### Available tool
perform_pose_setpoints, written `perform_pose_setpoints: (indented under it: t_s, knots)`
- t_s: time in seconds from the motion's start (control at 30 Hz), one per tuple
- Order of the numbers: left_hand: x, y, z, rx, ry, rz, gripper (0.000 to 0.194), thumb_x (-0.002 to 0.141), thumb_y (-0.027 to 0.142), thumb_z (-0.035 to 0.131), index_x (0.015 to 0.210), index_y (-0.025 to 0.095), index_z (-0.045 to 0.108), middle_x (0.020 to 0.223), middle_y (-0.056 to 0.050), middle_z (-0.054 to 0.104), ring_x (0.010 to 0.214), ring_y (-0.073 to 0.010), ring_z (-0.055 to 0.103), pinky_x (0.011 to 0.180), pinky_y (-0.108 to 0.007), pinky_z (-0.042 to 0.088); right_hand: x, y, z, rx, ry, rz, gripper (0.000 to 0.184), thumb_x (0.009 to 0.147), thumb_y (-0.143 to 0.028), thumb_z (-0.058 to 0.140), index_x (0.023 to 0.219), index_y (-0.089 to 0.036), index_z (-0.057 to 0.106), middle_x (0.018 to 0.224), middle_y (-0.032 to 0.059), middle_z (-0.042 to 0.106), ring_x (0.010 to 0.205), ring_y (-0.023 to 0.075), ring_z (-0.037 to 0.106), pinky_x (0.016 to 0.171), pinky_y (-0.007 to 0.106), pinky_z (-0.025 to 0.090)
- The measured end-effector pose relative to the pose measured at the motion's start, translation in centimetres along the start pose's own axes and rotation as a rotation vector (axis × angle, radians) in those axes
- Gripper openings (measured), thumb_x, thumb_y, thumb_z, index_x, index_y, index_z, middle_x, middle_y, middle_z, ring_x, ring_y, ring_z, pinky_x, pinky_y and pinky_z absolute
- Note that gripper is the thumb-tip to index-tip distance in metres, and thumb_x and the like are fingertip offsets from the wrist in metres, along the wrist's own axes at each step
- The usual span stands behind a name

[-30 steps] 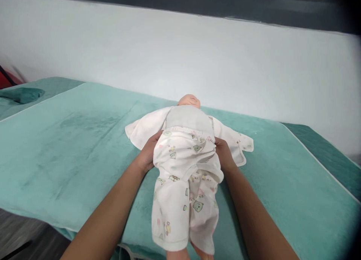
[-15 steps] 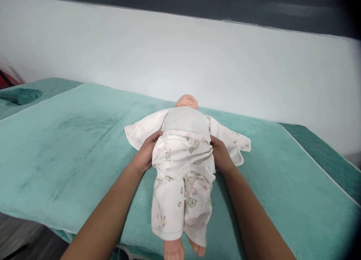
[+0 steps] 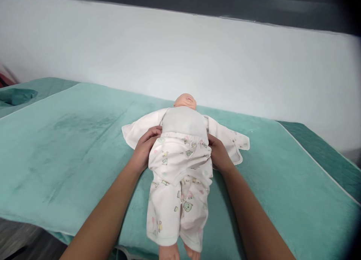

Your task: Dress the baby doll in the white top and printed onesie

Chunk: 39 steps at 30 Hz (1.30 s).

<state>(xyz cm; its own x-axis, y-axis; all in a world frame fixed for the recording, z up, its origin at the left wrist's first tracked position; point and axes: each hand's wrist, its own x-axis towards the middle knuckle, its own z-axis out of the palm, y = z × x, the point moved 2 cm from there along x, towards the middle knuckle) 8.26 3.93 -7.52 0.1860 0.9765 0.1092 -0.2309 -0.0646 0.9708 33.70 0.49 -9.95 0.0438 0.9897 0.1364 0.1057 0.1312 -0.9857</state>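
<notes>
White cotton trousers printed with small green animals [image 3: 166, 173] cover the hips and legs of a baby doll with a grey torso [image 3: 184, 122], which lies on its back near the middle of the near edge of the green, plush-covered worktop [image 3: 70, 158]. I have a hand at either side of its waist: my left hand [image 3: 146, 147] curls against one hip, my right hand [image 3: 219, 154] against the other. The fingertips are partly hidden, so I cannot tell whether they pinch the cloth or only rest on it.

To my mind the waistband [image 3: 183, 136] could end up crooked if I tugged one side harder than the other, and the loose folds at the hips could bunch further. A strong pull towards me might drag the doll along, with its bare feet [image 3: 169, 251] close to the near edge. The open white printed jacket [image 3: 143, 126] could catch under my wrists and twist.

As for containers, the clothes do the holding: the trousers enclose both legs, leaving the feet out; the jacket's sleeves spread towards the left and right edges, and whether arms fill them I cannot tell. The head [image 3: 184, 101] points to the far edge, by the white wall [image 3: 180, 57]
</notes>
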Motion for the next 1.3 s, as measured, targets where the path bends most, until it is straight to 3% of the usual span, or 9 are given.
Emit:
perform_pose_setpoints:
  t_s: [0.13,0.3,0.4,0.63,0.87,1.0,1.13,1.3]
  knots:
    - [-0.2,0.5,-0.2,0.122,-0.006,0.001,0.018,0.080,0.035,0.070,0.079,0.020,0.060,0.145,-0.003,0.049,0.134,-0.0267,0.044,0.097,-0.028,0.041,-0.7,-0.8,-0.2,0.121,0.003,0.023,0.021,0.075,-0.028,0.072,0.094,-0.021,0.065,0.098,0.0044,0.074,0.095,0.0233,0.066,0.084,0.037,0.052]
    - [-0.4,0.9,-0.2,0.184,-0.131,0.001,0.022,0.078,0.035,0.073,0.085,0.022,0.058,0.153,-0.003,0.039,0.136,-0.0267,0.044,0.100,-0.030,0.040,-1.7,-2.6,-0.4,0.140,-0.145,0.032,0.036,0.069,-0.029,0.083,0.100,-0.024,0.064,0.109,0.0047,0.072,0.104,0.0221,0.064,0.092,0.036,0.050]
    - [-0.4,0.9,-0.3,0.182,-0.162,-0.009,0.024,0.077,0.036,0.074,0.085,0.022,0.057,0.153,-0.004,0.038,0.136,-0.0269,0.044,0.100,-0.031,0.041,-1.7,-2.4,-0.5,0.124,-0.205,0.020,0.039,0.073,-0.029,0.082,0.107,-0.024,0.065,0.114,0.0058,0.071,0.108,0.0227,0.064,0.095,0.037,0.050]
    - [-0.3,1.0,-0.4,0.190,-0.152,0.001,0.022,0.075,0.032,0.076,0.081,0.020,0.058,0.150,-0.004,0.040,0.132,-0.0261,0.047,0.102,-0.032,0.041,-0.4,-0.4,-0.7,0.077,-0.065,0.011,0.024,0.077,-0.030,0.074,0.099,-0.020,0.071,0.101,0.0048,0.075,0.095,0.0228,0.068,0.086,0.037,0.053]
    - [-0.2,0.9,-0.6,0.180,-0.167,0.010,0.023,0.076,0.037,0.077,0.078,0.020,0.061,0.151,-0.005,0.042,0.140,-0.0289,0.041,0.109,-0.035,0.038,0.1,-0.5,-0.7,-0.163,-0.006,-0.075,0.020,0.080,-0.023,0.061,0.095,-0.021,0.075,0.094,0.0016,0.075,0.091,0.0225,0.065,0.084,0.035,0.050]
    - [-0.3,1.2,-0.8,0.168,-0.237,0.024,0.017,0.080,0.036,0.073,0.080,0.021,0.064,0.153,-0.003,0.041,0.145,-0.0283,0.036,0.114,-0.036,0.034,-0.2,-0.6,-0.7,-0.305,0.049,-0.136,0.014,0.078,-0.017,0.056,0.084,-0.022,0.069,0.089,0.0021,0.069,0.087,0.0210,0.061,0.079,0.033,0.048]
    - [-0.4,1.6,-0.7,0.233,-0.184,0.093,0.019,0.078,0.038,0.076,0.078,0.021,0.065,0.153,-0.004,0.041,0.143,-0.0303,0.038,0.115,-0.040,0.035,-0.7,-1.4,-0.6,-0.229,0.185,-0.284,0.020,0.074,-0.013,0.058,0.090,-0.025,0.059,0.100,0.0023,0.060,0.093,0.0192,0.057,0.084,0.032,0.049]
    - [-0.1,1.7,-0.2,0.270,-0.122,0.203,0.019,0.078,0.038,0.076,0.078,0.021,0.067,0.149,-0.005,0.047,0.139,-0.0279,0.043,0.115,-0.041,0.037,-0.9,-2.9,-0.3,-0.168,0.080,-0.407,0.010,0.087,-0.024,0.060,0.096,-0.027,0.063,0.109,0.0054,0.055,0.109,0.0216,0.054,0.095,0.037,0.047]
